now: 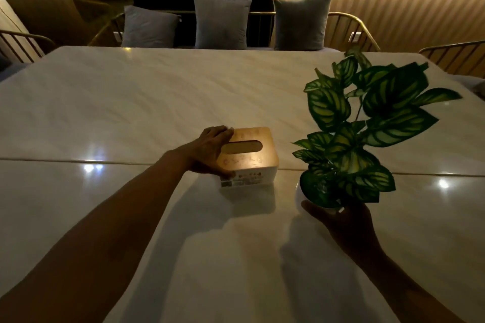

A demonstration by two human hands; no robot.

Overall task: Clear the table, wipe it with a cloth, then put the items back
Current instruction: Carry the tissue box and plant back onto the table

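Nearest to the camera, the right hand cups from below the small round white pot with green striped leaves, which leans a little and seems lifted just off the pale glossy marble table. To the left of this pot, close but apart, stands the white rectangular tissue box with a light wooden lid; the left hand is spread wide over its left side, fingers at the far corner and thumb at the near corner, gripping it. No cloth is visible, so I cannot say if this is the clearing step or the putting back. The next move needs a firm grip on both things, and the pot kept upright. Beyond the tissue box the table is bare up to its far edge, where three grey cushions stand on a bench, so there is much room to move.
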